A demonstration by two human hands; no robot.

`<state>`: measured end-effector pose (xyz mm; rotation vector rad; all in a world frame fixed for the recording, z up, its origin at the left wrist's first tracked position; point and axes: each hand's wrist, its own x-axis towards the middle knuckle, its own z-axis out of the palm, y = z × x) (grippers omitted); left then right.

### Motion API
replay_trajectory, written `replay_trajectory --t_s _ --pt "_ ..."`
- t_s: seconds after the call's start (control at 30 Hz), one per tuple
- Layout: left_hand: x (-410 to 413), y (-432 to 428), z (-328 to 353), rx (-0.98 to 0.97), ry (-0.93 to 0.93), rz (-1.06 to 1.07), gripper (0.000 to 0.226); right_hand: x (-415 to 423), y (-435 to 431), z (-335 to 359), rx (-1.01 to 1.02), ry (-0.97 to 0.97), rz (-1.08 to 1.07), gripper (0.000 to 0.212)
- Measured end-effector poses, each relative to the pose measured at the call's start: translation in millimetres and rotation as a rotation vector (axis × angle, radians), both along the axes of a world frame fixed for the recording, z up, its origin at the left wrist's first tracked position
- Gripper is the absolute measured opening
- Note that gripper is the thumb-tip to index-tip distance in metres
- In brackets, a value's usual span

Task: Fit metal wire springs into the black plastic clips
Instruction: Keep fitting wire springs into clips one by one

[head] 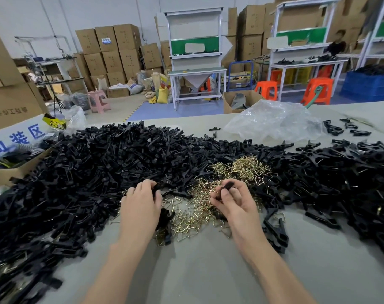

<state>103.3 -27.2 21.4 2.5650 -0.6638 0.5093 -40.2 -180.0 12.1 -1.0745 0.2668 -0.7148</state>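
Clips (77, 183) ring springs (186, 218); left hand (140, 207), right hand (232, 200) grip clips; tabletop (186, 270) nearside.

Two bare forearms showed at the bottom of the view, the left forearm (120, 260) at about 7 o'clock and the right forearm (267, 264) at about 5 o'clock, each uncovered from the frame edge to the wrist. The left grip (140, 207) and the right grip (232, 202) were bare as well, with slender fingers (133, 191); a short, trimmed nail showed on the right thumb (225, 195).

Bright, even indoor light, soft shadows, wide-angle bending at edges, slight blur throughout.
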Motion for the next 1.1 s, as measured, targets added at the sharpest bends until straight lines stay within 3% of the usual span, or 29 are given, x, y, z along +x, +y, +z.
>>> replay_trajectory --t_s 0.1,0.2,0.33,0.57,0.9,1.0,1.1 --pt "-13.6 0.0 -3.3 -0.070 -0.037 -0.006 0.028 1.0 -1.5 -1.2 0.226 -0.042 0.060 0.018" --pt "-17.5 2.9 -9.4 -0.123 0.012 -0.015 0.032 -0.5 -2.6 -1.5 0.291 -0.058 0.074 0.019" --pt "-17.2 6.0 -13.7 -0.166 0.037 -0.048 0.028 -2.9 -1.1 -2.4 0.282 -0.047 0.068 0.023" --pt "-19.7 -7.3 -16.9 0.163 0.099 0.022 0.046 -2.0 -1.1 -6.6 0.166 0.034 0.102 0.027" --pt "-15.3 -17.0 -13.2 0.158 0.156 0.159 0.034 2.1 1.6 -8.4 0.100 0.076 0.117 0.027" --pt "-20.9 -13.2 -11.0 0.028 0.050 0.088 0.025 2.6 0.8 -9.0 0.133 0.067 0.111 0.027" --pt "-32.2 -7.6 -7.2 -0.349 0.069 -0.129 0.023 3.4 0.7 -8.1 0.165 0.056 0.117 0.031"
